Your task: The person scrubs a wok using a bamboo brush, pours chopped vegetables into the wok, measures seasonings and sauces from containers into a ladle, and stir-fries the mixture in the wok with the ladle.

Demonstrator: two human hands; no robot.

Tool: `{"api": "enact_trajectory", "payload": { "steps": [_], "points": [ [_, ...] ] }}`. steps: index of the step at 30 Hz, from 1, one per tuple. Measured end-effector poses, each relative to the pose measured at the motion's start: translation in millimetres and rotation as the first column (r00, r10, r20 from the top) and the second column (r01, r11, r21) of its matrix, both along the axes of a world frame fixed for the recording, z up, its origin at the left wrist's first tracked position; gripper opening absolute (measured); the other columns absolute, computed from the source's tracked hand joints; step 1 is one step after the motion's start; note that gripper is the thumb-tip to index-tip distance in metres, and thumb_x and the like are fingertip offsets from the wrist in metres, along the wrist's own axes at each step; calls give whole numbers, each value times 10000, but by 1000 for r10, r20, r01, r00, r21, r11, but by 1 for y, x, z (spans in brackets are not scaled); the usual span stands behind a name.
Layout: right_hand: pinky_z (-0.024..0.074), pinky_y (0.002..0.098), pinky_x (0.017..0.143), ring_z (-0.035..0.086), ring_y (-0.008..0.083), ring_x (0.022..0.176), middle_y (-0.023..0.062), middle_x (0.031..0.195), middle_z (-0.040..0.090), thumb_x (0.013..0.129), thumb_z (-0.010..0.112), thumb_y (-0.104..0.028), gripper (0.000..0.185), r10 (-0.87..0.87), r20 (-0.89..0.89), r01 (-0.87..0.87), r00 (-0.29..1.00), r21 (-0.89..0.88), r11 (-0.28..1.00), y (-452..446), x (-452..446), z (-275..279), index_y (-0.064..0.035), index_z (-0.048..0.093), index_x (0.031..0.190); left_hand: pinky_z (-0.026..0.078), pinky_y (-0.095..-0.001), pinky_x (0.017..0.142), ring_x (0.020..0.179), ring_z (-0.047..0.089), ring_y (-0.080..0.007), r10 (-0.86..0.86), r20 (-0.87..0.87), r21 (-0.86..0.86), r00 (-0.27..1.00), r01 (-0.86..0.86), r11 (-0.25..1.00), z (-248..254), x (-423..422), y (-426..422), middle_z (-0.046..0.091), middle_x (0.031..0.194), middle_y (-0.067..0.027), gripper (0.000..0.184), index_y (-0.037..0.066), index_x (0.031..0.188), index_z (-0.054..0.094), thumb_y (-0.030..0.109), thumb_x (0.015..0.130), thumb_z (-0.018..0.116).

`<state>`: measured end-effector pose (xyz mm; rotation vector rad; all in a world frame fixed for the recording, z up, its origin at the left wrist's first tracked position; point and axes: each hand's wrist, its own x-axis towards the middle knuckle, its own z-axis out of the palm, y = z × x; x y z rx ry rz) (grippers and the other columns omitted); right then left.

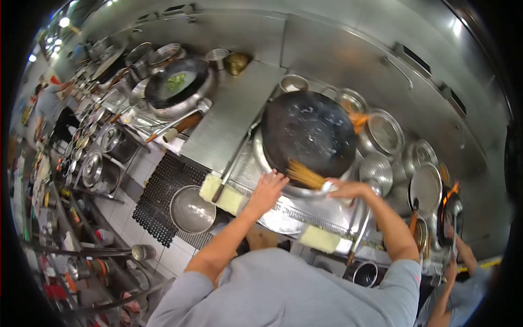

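Note:
My right hand [348,191] is closed round the handle end of a bamboo brush [305,174], whose bristles reach over the near rim of a large black wok [309,133]. A little water with bubbles shows inside the wok. My left hand [268,191] is at the wok's near left edge, fingers apart, with nothing seen in it. Left of it, a long-handled tool [233,163] leans across the steel counter, its handle over a folded pale cloth [223,194].
Another wok [188,76] with greens is at the upper left. Strainers and a perforated ladle [376,173] line the right side. A metal bowl [193,210] stands low on the left. A co-worker's arms [451,272] show at the lower right; another person [52,106] stands far left.

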<state>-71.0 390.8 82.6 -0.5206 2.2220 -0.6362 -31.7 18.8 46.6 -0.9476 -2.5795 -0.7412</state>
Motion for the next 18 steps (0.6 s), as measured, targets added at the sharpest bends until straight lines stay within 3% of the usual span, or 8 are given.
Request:
{"api": "enact_trajectory", "payload": {
  "steps": [2, 3, 5, 8, 11, 14, 17, 18],
  "points": [
    [528, 505, 911, 646, 411, 1115, 250, 1221, 654, 829, 708, -468, 848, -166, -306, 317, 938, 558, 767, 22, 32, 74, -251, 325, 1555, 301, -556, 1159, 1357, 423, -353, -56, 29, 8, 998, 56, 998, -4, -4, 5, 542, 1295, -158, 478, 71, 1311, 590, 182, 859, 704],
    [541, 499, 871, 679, 415, 1004, 229, 1075, 706, 796, 722, -377, 830, 48, -667, 497, 743, 599, 627, 26, 46, 67, -278, 362, 1537, 298, -552, 1162, 1361, 421, -353, -68, 43, 4, 997, 68, 998, 1, -10, 11, 543, 1287, -160, 481, 64, 1311, 589, 189, 861, 704],
    [542, 513, 848, 692, 402, 947, 229, 1039, 700, 794, 726, -371, 811, -218, -739, 680, 637, 405, 612, 23, 66, 104, -304, 385, 1527, 378, -503, 1084, 1239, 504, -365, -69, -87, 68, 994, 75, 995, 12, -22, 23, 595, 1177, -178, 335, 32, 1157, 649, 207, 875, 693],
    [551, 508, 795, 695, 406, 865, 216, 975, 691, 811, 738, -353, 772, -251, -737, 613, 628, 269, 743, 49, 83, 47, -301, 419, 1512, 438, -461, 825, 834, 566, -346, -180, 6, 132, 984, 177, 975, 11, -29, 38, 626, 804, -151, 261, 36, 765, 621, 239, 930, 632],
    [554, 497, 747, 686, 418, 847, 216, 969, 675, 836, 745, -343, 768, -157, -813, 674, 560, 337, 658, -3, 92, 74, -311, 402, 1522, 444, -451, 823, 851, 596, -326, -187, 56, 48, 981, 185, 982, -1, -14, 33, 637, 792, -140, 239, 50, 780, 633, 227, 939, 617],
    [559, 490, 727, 697, 402, 874, 215, 1011, 662, 854, 736, -410, 829, -340, -806, 676, 484, 99, 730, -70, 101, 93, -328, 305, 1557, 445, -433, 808, 828, 591, -320, -196, 55, 55, 979, 193, 980, -5, 9, 23, 632, 770, -124, 226, 62, 775, 639, 220, 935, 615],
    [513, 527, 893, 672, 441, 960, 249, 1169, 666, 874, 693, -476, 767, -386, -534, 444, 753, -21, 896, -112, 100, 77, -287, 364, 1541, 452, -422, 785, 790, 588, -307, -236, 15, 67, 972, 235, 970, -3, 28, 0, 614, 741, -106, 206, 70, 760, 637, 218, 903, 639],
    [540, 503, 842, 686, 407, 918, 248, 1181, 666, 881, 685, -481, 763, -325, -399, 368, 857, 33, 929, -125, 106, 77, -278, 365, 1544, 460, -416, 756, 759, 586, -295, -262, -32, 75, 965, 264, 962, 0, 34, -10, 596, 715, -93, 194, 76, 744, 632, 216, 875, 660]
  ]
}}
